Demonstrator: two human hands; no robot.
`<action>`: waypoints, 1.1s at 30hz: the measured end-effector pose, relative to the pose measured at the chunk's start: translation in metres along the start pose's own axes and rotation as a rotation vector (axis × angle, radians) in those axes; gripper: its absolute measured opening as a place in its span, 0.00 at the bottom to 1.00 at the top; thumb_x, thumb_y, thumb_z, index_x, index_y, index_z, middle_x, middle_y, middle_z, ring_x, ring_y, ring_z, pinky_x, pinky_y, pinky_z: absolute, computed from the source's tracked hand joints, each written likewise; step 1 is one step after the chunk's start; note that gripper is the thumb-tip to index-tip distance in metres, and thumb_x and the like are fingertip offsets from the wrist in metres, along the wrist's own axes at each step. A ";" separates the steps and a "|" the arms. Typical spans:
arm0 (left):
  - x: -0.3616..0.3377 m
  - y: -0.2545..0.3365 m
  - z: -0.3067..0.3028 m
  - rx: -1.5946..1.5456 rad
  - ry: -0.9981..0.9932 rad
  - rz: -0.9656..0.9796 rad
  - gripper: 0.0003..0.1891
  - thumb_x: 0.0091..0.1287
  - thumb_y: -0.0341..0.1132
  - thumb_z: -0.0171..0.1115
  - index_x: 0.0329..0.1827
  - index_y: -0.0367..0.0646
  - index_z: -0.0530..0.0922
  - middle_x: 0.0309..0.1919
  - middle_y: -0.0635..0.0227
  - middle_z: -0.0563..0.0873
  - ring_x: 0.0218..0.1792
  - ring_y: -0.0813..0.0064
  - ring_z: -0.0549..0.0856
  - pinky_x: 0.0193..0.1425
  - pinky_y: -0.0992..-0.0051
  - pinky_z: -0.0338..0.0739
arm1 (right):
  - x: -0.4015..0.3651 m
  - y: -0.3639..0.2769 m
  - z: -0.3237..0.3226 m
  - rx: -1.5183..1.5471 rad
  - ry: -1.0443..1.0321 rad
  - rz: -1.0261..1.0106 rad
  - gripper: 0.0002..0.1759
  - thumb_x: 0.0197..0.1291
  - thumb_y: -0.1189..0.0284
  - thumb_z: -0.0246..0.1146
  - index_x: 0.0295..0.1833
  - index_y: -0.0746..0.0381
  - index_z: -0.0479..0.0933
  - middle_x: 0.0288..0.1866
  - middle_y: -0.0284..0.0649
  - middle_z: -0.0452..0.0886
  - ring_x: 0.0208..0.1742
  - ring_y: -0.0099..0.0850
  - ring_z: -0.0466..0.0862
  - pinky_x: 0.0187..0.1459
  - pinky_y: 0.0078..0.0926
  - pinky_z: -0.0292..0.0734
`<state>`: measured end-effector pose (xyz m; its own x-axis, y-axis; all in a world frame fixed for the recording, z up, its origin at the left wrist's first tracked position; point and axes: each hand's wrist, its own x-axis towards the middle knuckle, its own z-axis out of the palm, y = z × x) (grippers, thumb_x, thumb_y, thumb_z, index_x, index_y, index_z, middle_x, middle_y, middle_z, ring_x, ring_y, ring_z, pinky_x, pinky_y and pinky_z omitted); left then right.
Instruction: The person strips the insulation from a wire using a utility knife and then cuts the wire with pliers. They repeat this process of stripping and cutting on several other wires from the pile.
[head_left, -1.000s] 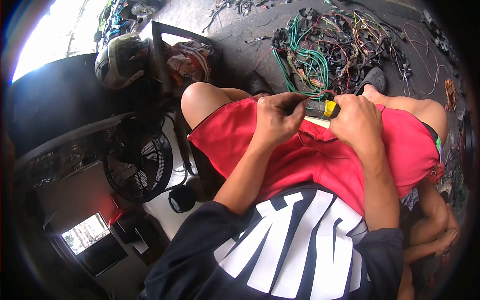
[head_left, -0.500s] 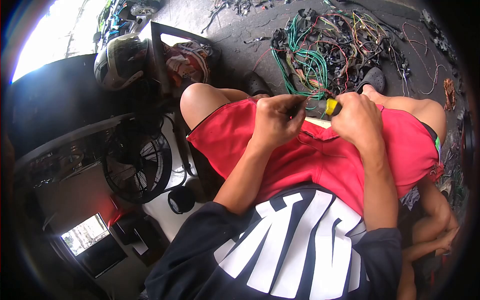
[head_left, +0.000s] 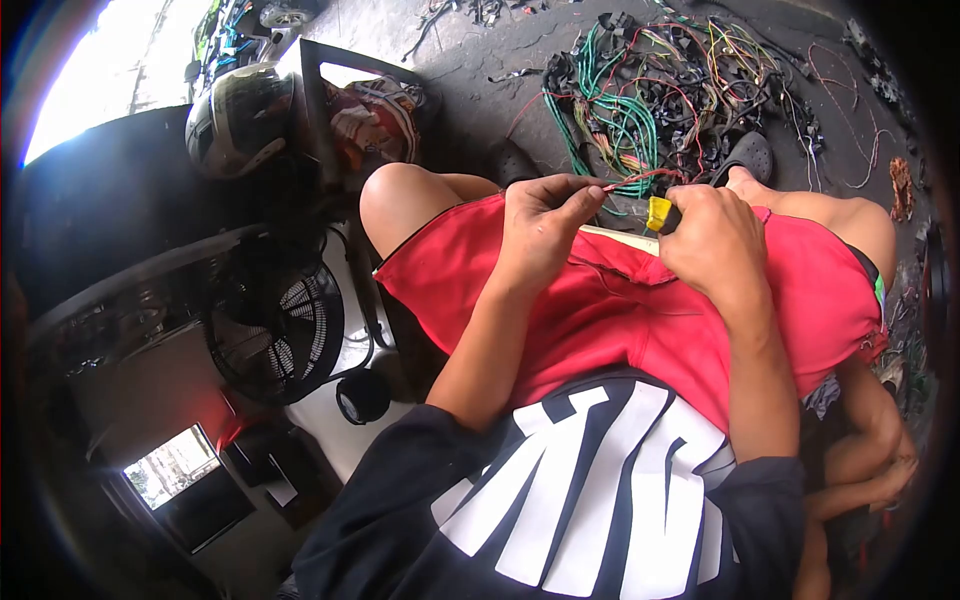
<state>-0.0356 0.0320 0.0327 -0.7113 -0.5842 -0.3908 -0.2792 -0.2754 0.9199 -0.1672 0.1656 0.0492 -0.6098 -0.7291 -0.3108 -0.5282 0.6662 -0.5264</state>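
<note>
The left hand's [head_left: 545,235] thumb and forefinger [head_left: 588,190] are pinched shut on a thin red wire [head_left: 640,178]. The wire runs toward 3 o'clock, to the top of the right hand [head_left: 715,245]. That hand is closed around a small yellow-handled tool [head_left: 658,213], whose working end is hidden behind the knuckles.

Half a second ago the left fingers were curled in close against the tool. Now they have lifted toward 12 o'clock and drawn away from it, so the hands stand apart, more of the wire shows between them, and the yellow handle is less covered. I judge the wire is being pulled along or tensioned against the tool.

Both hands work just above the lap in red cloth shorts [head_left: 600,310]. A tangled heap of green, red and yellow wires [head_left: 650,100] lies on the ground at 12 o'clock, and a dark motorcycle helmet [head_left: 235,120] sits at 10 o'clock.
</note>
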 end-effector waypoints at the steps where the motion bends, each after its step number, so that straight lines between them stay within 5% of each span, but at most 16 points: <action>1: 0.000 -0.001 0.000 0.006 -0.003 0.002 0.10 0.63 0.30 0.61 0.38 0.29 0.82 0.24 0.73 0.81 0.26 0.88 0.75 0.29 0.85 0.69 | 0.000 0.001 0.002 0.000 0.019 -0.004 0.08 0.40 0.76 0.57 0.28 0.63 0.79 0.29 0.54 0.81 0.35 0.53 0.81 0.39 0.49 0.75; 24: -0.005 0.002 0.008 0.511 0.024 0.286 0.08 0.58 0.25 0.62 0.37 0.29 0.83 0.28 0.63 0.87 0.29 0.82 0.83 0.35 0.82 0.78 | -0.001 -0.001 0.000 -0.065 -0.020 0.090 0.10 0.42 0.75 0.59 0.33 0.62 0.81 0.30 0.53 0.81 0.36 0.52 0.81 0.40 0.48 0.75; 29: -0.004 -0.007 0.008 0.466 0.065 0.309 0.08 0.59 0.27 0.62 0.37 0.31 0.83 0.24 0.63 0.86 0.24 0.83 0.81 0.30 0.81 0.75 | 0.005 0.008 0.007 -0.068 0.039 0.130 0.10 0.43 0.73 0.61 0.34 0.61 0.81 0.31 0.54 0.81 0.37 0.53 0.80 0.40 0.47 0.75; 33: 0.002 -0.009 0.004 0.232 0.039 0.173 0.10 0.60 0.26 0.56 0.41 0.30 0.82 0.22 0.68 0.83 0.22 0.85 0.77 0.27 0.84 0.71 | 0.006 0.012 0.007 0.220 -0.002 0.045 0.10 0.47 0.71 0.65 0.35 0.64 0.81 0.28 0.49 0.82 0.31 0.42 0.83 0.35 0.38 0.76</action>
<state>-0.0366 0.0361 0.0237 -0.7372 -0.6375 -0.2238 -0.2986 0.0102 0.9543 -0.1727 0.1678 0.0358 -0.6284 -0.7000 -0.3394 -0.3588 0.6479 -0.6720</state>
